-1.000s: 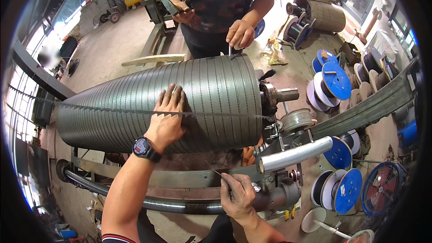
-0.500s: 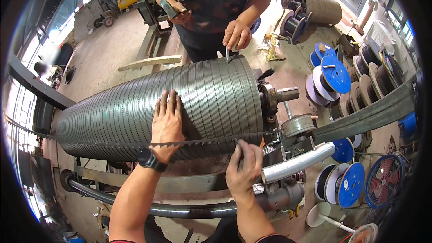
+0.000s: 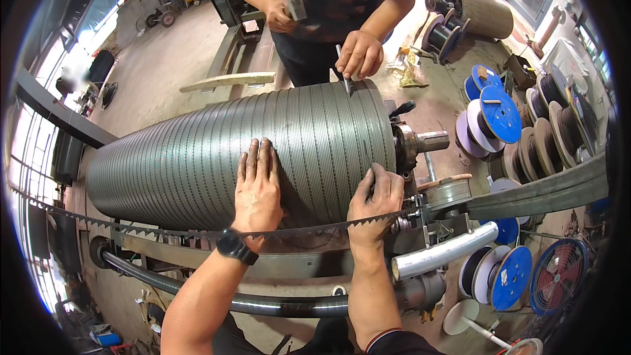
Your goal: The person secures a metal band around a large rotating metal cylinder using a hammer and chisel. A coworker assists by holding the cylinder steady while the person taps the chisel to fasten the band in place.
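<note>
A big metal roller (image 3: pixel 315 138) wound with fine ridged wire lies across in front of me. My left hand (image 3: pixel 257 184) rests flat on its middle, fingers stretched out, a dark watch (image 3: pixel 235 246) on the wrist. My right hand (image 3: pixel 376 197) has its fingers curled together against the roller's near right end; whatever they pinch, if anything, is hidden. A dark toothed metal strip (image 3: pixel 315 229) runs across above both my wrists. Opposite me, a co-worker holds a hammer (image 3: pixel 295 4) in one hand and sets a metal punch (image 3: pixel 346 80) against the roller's far right end with the other.
The roller's shaft (image 3: pixel 430 141) juts out at the right, near a small spool (image 3: pixel 447 192) and a silver curved tube (image 3: pixel 444 250). Blue-flanged reels (image 3: pixel 501 115) and a fan (image 3: pixel 559 276) stand farther right. A black bar (image 3: pixel 289 306) runs along my side.
My right hand has moved up from beside the strip onto the roller's end. The co-worker's hammer has turned upright and the punch has tilted. The roller appears shifted slightly right in view.
</note>
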### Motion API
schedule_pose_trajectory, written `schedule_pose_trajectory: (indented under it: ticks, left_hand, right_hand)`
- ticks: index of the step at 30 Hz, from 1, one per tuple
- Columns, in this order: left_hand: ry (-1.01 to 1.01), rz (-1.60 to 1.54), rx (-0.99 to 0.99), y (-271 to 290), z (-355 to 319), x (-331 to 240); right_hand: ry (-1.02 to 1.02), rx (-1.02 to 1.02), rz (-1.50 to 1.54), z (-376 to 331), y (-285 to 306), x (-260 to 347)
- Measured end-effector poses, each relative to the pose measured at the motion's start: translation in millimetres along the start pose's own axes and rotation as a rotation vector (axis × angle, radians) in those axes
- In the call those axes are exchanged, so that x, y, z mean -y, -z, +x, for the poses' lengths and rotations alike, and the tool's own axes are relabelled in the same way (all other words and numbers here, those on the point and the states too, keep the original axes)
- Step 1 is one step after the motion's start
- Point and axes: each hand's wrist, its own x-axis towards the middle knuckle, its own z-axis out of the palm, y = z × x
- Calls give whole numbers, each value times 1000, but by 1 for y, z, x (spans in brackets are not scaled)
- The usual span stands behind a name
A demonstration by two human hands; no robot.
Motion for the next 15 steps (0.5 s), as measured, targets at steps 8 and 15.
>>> schedule_pose_trajectory:
  ticks: [8,15]
  left_hand:
    - [31,13,-27,-13,-13,-9]
    - [15,41,-139,-15,-19,-13]
  right_hand:
    - [66,-6,15,-6,5,-2]
    - [73,-4,-8,-11,7,0]
